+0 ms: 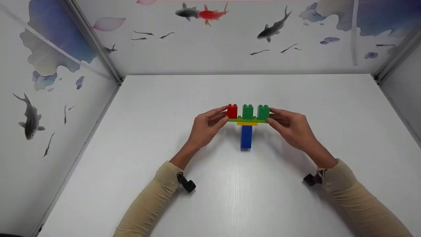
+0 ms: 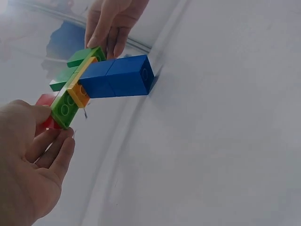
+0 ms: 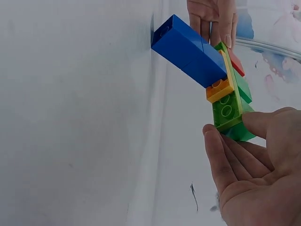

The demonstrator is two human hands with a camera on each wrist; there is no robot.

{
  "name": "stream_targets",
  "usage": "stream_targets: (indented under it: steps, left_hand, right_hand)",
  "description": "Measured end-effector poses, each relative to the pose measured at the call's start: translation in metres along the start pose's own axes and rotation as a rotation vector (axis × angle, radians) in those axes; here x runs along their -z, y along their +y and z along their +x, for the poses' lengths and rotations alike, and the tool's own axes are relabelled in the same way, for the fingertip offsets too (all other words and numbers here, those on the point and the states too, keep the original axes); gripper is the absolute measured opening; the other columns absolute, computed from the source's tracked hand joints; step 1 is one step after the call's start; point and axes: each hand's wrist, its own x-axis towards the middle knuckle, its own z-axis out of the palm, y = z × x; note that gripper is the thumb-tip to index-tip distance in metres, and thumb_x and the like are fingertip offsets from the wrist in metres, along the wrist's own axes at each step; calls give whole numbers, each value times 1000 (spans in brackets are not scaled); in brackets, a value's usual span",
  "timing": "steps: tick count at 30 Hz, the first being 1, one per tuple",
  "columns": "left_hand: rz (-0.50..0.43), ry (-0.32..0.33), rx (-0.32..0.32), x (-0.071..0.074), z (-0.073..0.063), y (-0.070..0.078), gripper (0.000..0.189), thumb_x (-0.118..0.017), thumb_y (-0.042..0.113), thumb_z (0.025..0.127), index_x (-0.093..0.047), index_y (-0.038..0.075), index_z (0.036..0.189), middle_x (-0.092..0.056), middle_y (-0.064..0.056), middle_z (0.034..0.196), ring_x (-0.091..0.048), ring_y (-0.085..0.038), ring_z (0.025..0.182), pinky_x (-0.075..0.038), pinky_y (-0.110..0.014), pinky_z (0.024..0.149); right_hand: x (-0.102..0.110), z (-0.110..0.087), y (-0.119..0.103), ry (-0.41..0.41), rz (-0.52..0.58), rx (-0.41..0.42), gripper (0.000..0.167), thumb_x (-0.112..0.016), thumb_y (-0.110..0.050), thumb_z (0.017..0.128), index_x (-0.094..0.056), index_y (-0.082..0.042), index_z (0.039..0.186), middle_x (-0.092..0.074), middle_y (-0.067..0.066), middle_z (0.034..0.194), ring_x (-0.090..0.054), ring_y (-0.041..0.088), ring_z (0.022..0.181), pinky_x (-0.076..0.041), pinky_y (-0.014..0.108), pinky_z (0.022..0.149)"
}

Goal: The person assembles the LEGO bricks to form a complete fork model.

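Observation:
A toy-block assembly stands out between both hands. Its column is two blue blocks (image 2: 115, 76), topped by a yellow plate (image 1: 247, 123) and a wider light green plate (image 3: 226, 113). On that plate sit a red block (image 1: 232, 112) at the left and two green blocks (image 1: 248, 112) at the middle and right. My left hand (image 1: 206, 126) pinches the plate's left end beside the red block. At the opposite end, my right hand (image 1: 291, 129) grips the plate beside the rightmost green block. Whether the column's foot touches the table, I cannot tell.
Beneath the assembly spreads a white table (image 1: 217, 197). A white back wall (image 1: 223, 56) printed with fish rises behind it, and a similar printed left wall (image 1: 62, 108) flanks it. Each wrist carries a small black camera (image 1: 186, 183).

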Motion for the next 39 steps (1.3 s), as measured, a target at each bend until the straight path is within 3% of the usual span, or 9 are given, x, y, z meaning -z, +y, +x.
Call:
stream_targets:
  steps: [10, 16, 21, 24, 27, 36, 39]
  left_hand:
    - [5, 78, 47, -7, 4, 1, 45, -76, 28, 103, -69, 18, 147, -74, -1, 141, -75, -14, 125, -61, -28, 102]
    - [2, 94, 117, -13, 9, 2, 41, -74, 26, 104, -71, 16, 144, -76, -2, 139, -78, -15, 120, -65, -27, 92]
    - [23, 111, 166, -18, 18, -1, 40, -75, 26, 104, -72, 17, 143, -77, -2, 137, -79, -12, 115, -65, -25, 88]
    - [42, 99, 182, -20, 24, -3, 40, -73, 27, 105, -71, 16, 144, -78, -2, 136, -79, -10, 110, -65, -24, 87]
    - [76, 81, 180, -20, 31, -7, 39, -72, 26, 106, -71, 13, 143, -78, -4, 134, -79, -10, 107, -65, -24, 87]
    - [208, 11, 206, -18, 39, -15, 39, -69, 27, 109, -71, 11, 143, -76, -4, 139, -75, -11, 122, -60, -26, 105]
    - [219, -5, 212, -18, 41, -15, 39, -68, 28, 109, -71, 12, 144, -76, -2, 140, -75, -11, 121, -59, -27, 107]
  right_hand:
    - [-3, 8, 11, -44, 31, -65, 53, -70, -29, 108, -60, -4, 153, -76, 20, 135, -79, 33, 115, -59, 11, 87]
    - [-5, 15, 17, -75, 27, -94, 52, -70, -28, 108, -60, -4, 153, -74, 19, 138, -77, 34, 121, -60, 15, 91]
    - [-5, 22, 18, -100, -10, -116, 54, -70, -28, 108, -58, -5, 155, -72, 21, 141, -74, 37, 126, -61, 33, 101]
    - [-4, 26, 20, -107, -29, -142, 53, -70, -26, 107, -58, -5, 155, -72, 21, 141, -74, 37, 127, -59, 43, 104]
    - [-3, 30, 21, -126, -30, -169, 52, -71, -24, 107, -59, -5, 154, -72, 22, 140, -74, 38, 126, -60, 46, 104]
    - [-2, 38, 26, -179, -31, -223, 51, -71, -26, 107, -61, -5, 153, -72, 20, 141, -76, 33, 122, -64, 35, 98]
    - [-1, 39, 28, -212, -44, -230, 53, -69, -27, 109, -58, -6, 155, -72, 20, 141, -75, 34, 125, -64, 38, 99]
